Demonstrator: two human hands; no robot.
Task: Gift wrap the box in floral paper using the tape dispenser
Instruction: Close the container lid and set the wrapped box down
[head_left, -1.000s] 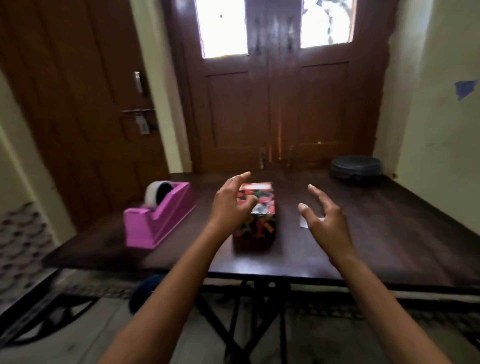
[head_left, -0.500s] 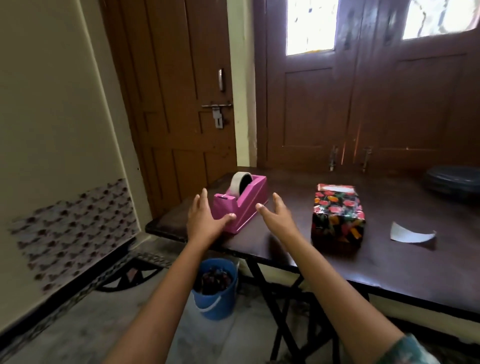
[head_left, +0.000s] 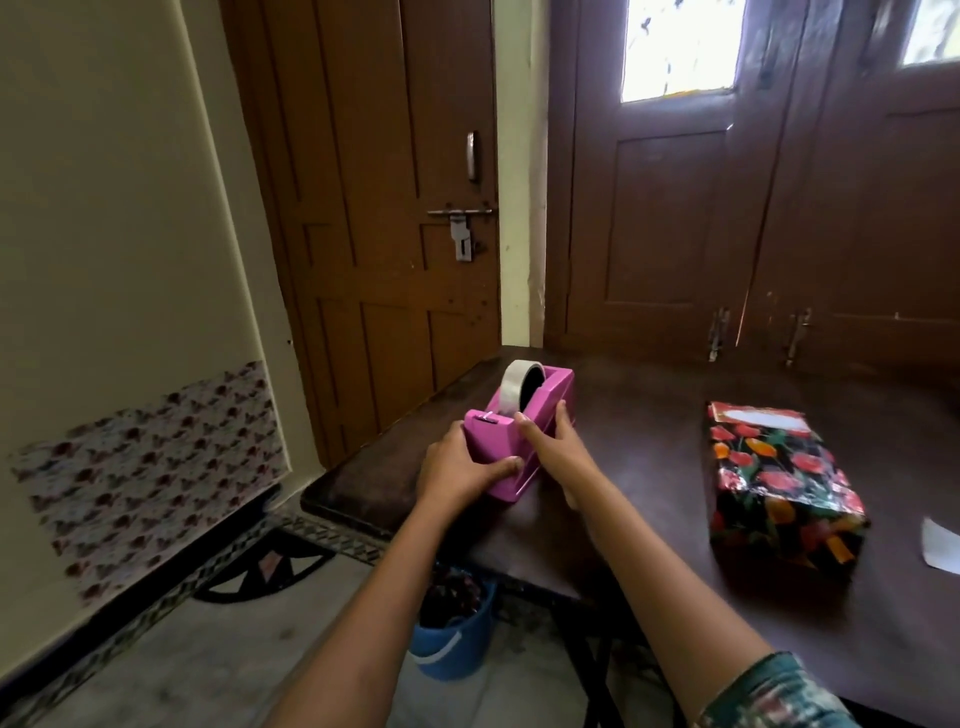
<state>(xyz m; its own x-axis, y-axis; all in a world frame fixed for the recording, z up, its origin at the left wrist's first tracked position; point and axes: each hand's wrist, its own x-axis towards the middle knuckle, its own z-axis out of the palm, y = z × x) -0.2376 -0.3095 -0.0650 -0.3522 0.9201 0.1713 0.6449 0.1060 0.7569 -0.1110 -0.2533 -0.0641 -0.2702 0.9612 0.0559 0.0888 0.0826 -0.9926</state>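
A pink tape dispenser with a roll of clear tape stands near the left corner of the dark wooden table. My left hand grips its near left end, thumb laid along the front. My right hand holds its right side, thumb on top and fingers along the far flank. The box, covered in black floral paper, lies on the table to the right, apart from both hands.
A white scrap of paper lies at the right edge of view. A blue bucket stands on the floor under the table's near edge. Brown doors close off the back, a cream wall the left.
Both hands left the box, swung left and took hold of the tape dispenser. The view turned left and moved closer to the table.
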